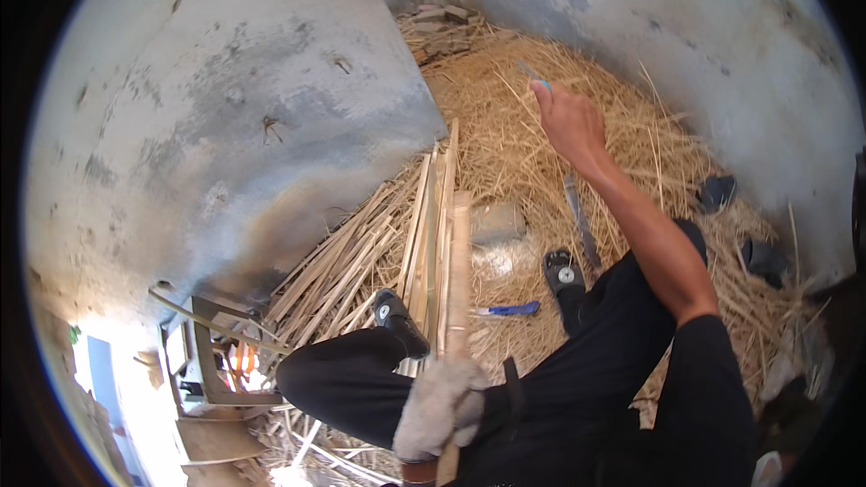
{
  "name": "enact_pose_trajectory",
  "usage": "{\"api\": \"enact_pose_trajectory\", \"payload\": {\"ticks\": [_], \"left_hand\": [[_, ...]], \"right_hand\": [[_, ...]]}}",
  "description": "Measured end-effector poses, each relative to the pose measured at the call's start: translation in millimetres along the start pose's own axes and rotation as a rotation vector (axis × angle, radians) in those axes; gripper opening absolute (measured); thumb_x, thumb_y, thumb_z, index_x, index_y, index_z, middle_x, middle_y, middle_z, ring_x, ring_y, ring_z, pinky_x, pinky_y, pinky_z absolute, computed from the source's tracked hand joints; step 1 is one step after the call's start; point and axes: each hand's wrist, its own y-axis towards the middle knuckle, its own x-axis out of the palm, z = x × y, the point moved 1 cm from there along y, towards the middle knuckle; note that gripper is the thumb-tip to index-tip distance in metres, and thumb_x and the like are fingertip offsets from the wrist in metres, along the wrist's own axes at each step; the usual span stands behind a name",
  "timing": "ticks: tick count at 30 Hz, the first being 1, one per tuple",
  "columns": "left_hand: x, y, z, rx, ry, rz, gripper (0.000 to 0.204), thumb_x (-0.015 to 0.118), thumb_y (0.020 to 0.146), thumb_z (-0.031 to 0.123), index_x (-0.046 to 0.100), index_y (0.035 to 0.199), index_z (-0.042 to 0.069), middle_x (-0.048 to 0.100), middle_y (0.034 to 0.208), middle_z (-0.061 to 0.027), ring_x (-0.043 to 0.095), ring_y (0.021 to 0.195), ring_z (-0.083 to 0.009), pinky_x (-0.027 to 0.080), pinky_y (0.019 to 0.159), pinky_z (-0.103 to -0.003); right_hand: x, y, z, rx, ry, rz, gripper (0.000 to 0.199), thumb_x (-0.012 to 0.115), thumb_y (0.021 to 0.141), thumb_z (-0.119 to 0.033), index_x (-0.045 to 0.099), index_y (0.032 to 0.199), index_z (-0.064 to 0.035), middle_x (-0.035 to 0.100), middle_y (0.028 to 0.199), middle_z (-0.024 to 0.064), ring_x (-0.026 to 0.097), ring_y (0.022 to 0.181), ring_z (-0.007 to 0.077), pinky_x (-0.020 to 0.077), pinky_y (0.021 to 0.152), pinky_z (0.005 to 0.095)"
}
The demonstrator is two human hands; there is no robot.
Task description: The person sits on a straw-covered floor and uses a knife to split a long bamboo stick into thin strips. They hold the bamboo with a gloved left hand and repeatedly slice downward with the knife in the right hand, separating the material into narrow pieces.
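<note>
Left hand: the left hand (442, 410), in a pale work glove, is closed around the lower end of a long split bamboo stick (458, 261) that stands nearly upright between the knees.
Right hand: the right hand (568, 117) is raised at arm's length over the straw, fingers pinched on a small blue-tipped tool (535, 77).
Floor: straw (577, 63) covers it; a bundle of bamboo strips (379, 252) lies just left of the stick.
Nearby: a blue-handled knife (508, 309) lies on the straw between the sandalled feet.
</note>
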Motion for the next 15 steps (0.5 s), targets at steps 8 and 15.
{"api": "enact_pose_trajectory", "payload": {"ticks": [8, 15], "left_hand": [[-22.0, 11.7, -6.2, 0.13, -0.278, -0.053, 0.032, 0.048, 0.105, 0.032, 0.054, 0.089, 0.004, 0.038, 0.046, -0.0014, 0.032, 0.029, -0.0111, 0.025, 0.027, -0.026], [-14.0, 10.4, -10.1, 0.141, -0.221, -0.069, 0.034, 0.047, 0.105, 0.033, 0.052, 0.087, 0.004, 0.036, 0.044, -0.0005, 0.032, 0.029, -0.0105, 0.025, 0.026, -0.026]], "right_hand": [[-24.3, -107.1, -63.4, -0.684, 0.542, -0.138, 0.044, 0.049, 0.104, -0.046, 0.053, 0.081, -0.0093, 0.048, 0.051, 0.0067, 0.046, 0.039, 0.0237, 0.0389, 0.042, 0.0398], [-19.0, -121.3, -72.7, -0.783, 0.377, -0.089, 0.047, 0.048, 0.103, -0.049, 0.049, 0.079, -0.0082, 0.052, 0.059, 0.0086, 0.055, 0.046, 0.0273, 0.0424, 0.042, 0.0401]]}}
